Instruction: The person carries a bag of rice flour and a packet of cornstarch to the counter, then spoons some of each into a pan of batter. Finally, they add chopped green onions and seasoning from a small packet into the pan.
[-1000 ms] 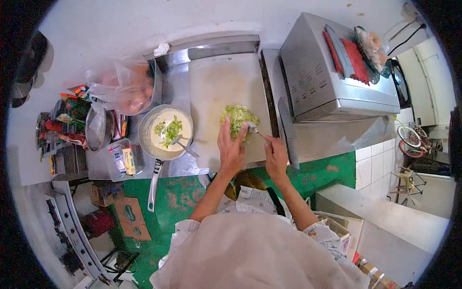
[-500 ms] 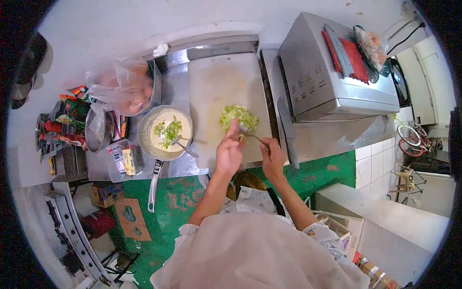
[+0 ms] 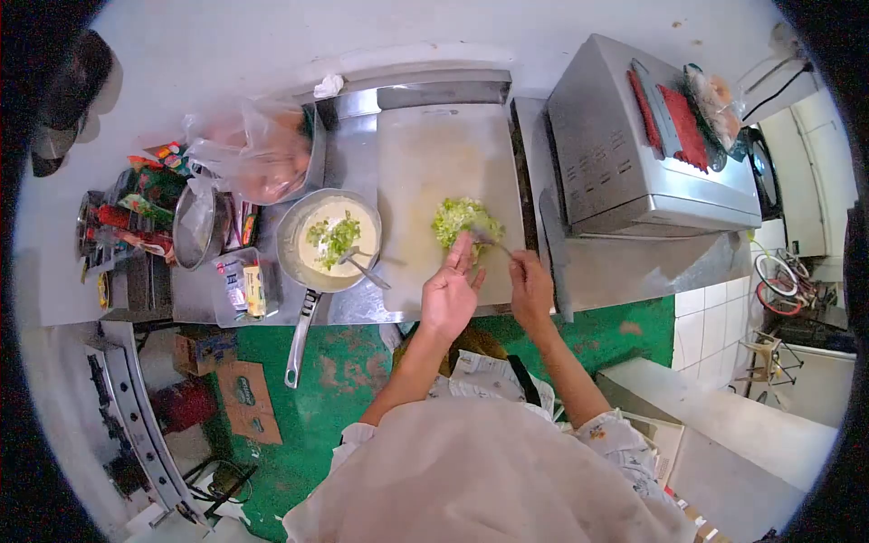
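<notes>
A heap of chopped light-green vegetable lies on the white cutting board. My right hand grips the handle of a metal spoon, whose blurred end reaches the near side of the heap. Close to that end, my left hand has its fingers stretched out toward the greens and its thumb apart. Left of the board stands a long-handled pan of creamy white mixture, topped with similar green pieces. A second metal utensil leans in the pan over its rim.
A clear tub with packets, a metal bowl and a plastic bag of round brownish items stand at left. A large knife lies right of the board, beside a steel appliance carrying a red cloth and another knife.
The whole view has shifted, so the counter appears farther right. My left hand remains at the greens with its thumb more spread; the spoon in my right hand has moved slightly and looks blurred.
</notes>
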Demonstrator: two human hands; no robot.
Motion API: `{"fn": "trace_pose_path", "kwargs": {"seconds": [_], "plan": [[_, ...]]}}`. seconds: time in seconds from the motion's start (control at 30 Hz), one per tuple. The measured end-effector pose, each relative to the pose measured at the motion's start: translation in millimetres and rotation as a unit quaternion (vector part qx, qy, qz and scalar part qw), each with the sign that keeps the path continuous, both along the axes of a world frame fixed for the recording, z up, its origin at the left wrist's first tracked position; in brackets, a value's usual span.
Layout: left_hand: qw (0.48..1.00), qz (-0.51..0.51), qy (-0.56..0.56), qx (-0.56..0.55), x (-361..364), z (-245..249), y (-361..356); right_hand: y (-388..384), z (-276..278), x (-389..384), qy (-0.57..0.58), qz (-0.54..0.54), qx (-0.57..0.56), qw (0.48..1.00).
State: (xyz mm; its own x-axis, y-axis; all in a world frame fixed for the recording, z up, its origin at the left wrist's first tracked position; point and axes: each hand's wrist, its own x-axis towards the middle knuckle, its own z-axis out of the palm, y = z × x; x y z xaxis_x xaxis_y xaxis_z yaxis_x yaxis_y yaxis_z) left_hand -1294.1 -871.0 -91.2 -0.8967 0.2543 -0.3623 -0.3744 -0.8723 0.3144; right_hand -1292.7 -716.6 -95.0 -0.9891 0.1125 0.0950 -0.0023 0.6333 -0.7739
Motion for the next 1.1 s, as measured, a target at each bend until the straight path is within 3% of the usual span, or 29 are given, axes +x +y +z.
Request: {"fn": "trace_pose_path", "kwargs": {"seconds": [0.03,0.07,0.13,0.23,0.3,0.4,0.5,0.63,0.67,0.73,0.8,0.9,0.97,1.03,1.1], "plan": [[1.0,0.001,-0.001,-0.001,1.5,-1.7,-2.0,0.2,1.9,3.8,0.043,0.078,0.048,0.995],[1.0,-0.01,0.014,-0.003,1.0,-4.8,-3.0,2.8,-0.7,0.8,0.045,0.08,0.049,0.995],[0.999,-0.015,0.028,-0.003,2.7,-3.0,-4.4,7.6,-3.7,-8.5,-0.004,-0.002,0.054,0.999],[0.997,0.007,0.045,-0.06,11.5,2.5,-11.8,14.0,7.6,-12.7,0.022,-0.07,0.002,0.997],[0.991,0.061,0.014,-0.118,16.4,7.6,-18.4,14.7,-3.0,-11.3,0.023,-0.058,0.031,0.998],[0.993,0.063,0.044,-0.093,20.6,20.4,-35.2,17.9,-8.8,-20.0,-0.064,0.021,0.131,0.989],[0.987,0.069,0.063,-0.127,30.0,49.3,-54.3,4.7,-1.3,-35.7,0.034,-0.033,0.04,0.998],[0.978,0.105,0.069,-0.167,47.5,67.5,-89.1,-37.8,5.8,-104.1,0.021,0.088,-0.017,0.996],[0.967,0.134,0.079,-0.201,53.0,70.7,-100.0,-62.4,21.1,-116.4,-0.016,0.106,-0.01,0.994],[0.945,0.193,0.079,-0.253,66.3,83.2,-122.4,-99.1,-12.2,-156.7,0.05,0.169,0.027,0.984],[0.928,0.228,0.07,-0.287,81.5,81.8,-152.3,-143.1,-25.4,-186.4,0.068,0.151,0.008,0.986],[0.89,0.288,0.05,-0.35,104.0,79.4,-194.3,-181.7,-70.6,-240.6,0.148,0.252,0.098,0.951],[0.868,0.318,0.038,-0.379,116.5,79.5,-221.2,-212.2,-72.8,-253.8,0.039,0.164,0.202,0.965],[0.826,0.327,0.005,-0.459,126.9,79.2,-246.3,-229.0,-78.4,-261.4,0.016,0.155,0.204,0.966],[0.816,0.328,-0.02,-0.476,133.7,74.5,-269.5,-241.1,-77.9,-264.0,-0.008,0.144,0.208,0.967]]}}
